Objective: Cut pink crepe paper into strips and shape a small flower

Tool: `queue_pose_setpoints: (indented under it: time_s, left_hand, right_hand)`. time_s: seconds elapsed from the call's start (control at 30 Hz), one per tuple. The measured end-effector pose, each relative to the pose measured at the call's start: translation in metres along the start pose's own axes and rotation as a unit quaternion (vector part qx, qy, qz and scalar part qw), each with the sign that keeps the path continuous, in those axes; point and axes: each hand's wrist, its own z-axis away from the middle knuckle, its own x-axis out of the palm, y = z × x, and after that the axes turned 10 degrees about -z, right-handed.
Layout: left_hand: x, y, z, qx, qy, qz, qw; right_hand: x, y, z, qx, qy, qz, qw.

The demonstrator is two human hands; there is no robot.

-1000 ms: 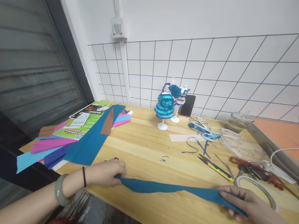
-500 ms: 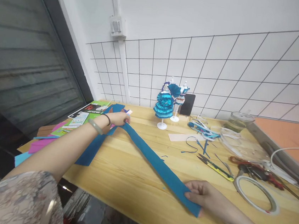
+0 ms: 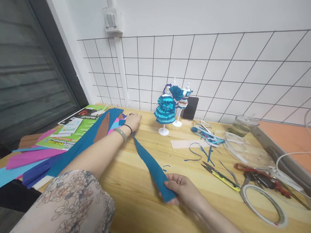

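Observation:
A long teal paper strip (image 3: 150, 164) runs diagonally across the wooden table (image 3: 141, 200). My left hand (image 3: 132, 121) is closed on its far end, beside the pile of coloured paper sheets (image 3: 57, 147) at the left. My right hand (image 3: 183, 190) pinches the near end of the strip close to the table's front, thumb on top. The strip sags slightly between the two hands.
Two small paper-dress figures on white stands (image 3: 167, 108) and a dark phone (image 3: 190, 108) stand by the tiled wall. Yellow-handled snips (image 3: 221, 173), red scissors (image 3: 263, 176), a tape ring (image 3: 263, 205), blue paper scraps (image 3: 206, 136) and a clear container (image 3: 243, 125) lie at the right.
My left hand carried its end of the strip from the near edge to the far left by the paper pile. My right hand moved left and inward, shortening the span.

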Motion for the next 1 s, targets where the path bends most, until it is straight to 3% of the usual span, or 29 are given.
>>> queue_pose_setpoints:
  time_s: [0.13, 0.2, 0.27, 0.43, 0.6, 0.77, 0.9, 1.0]
  left_hand:
    - [0.014, -0.003, 0.032, -0.066, 0.068, 0.052, 0.994]
    - [0.021, -0.007, 0.053, -0.120, 0.114, 0.146, 0.975]
    - [0.027, -0.008, 0.076, -0.133, 0.102, 0.232, 0.958]
    - [0.037, 0.010, 0.110, -0.071, 0.052, 0.252, 0.964]
    - [0.043, 0.031, 0.094, -0.004, -0.020, 0.193, 0.981]
    - [0.047, 0.030, 0.062, 0.013, -0.056, 0.164, 0.985]
    - [0.041, 0.022, 0.053, 0.028, -0.057, 0.173, 0.983]
    - [0.031, 0.022, 0.065, 0.009, -0.020, 0.189, 0.982]
  right_hand:
    - [0.006, 0.005, 0.005, 0.016, 0.005, -0.102, 0.995]
    - [0.007, 0.007, 0.008, 0.017, 0.012, -0.133, 0.991]
    - [0.007, 0.010, 0.009, 0.022, 0.016, -0.153, 0.988]
    - [0.012, 0.014, 0.008, 0.026, 0.012, -0.179, 0.983]
    - [0.022, 0.015, 0.005, 0.034, -0.001, -0.168, 0.985]
    - [0.029, 0.016, -0.002, 0.036, -0.009, -0.144, 0.989]
    - [0.032, 0.020, -0.005, 0.038, -0.038, -0.126, 0.991]
    - [0.031, 0.023, -0.003, 0.050, -0.059, -0.112, 0.991]
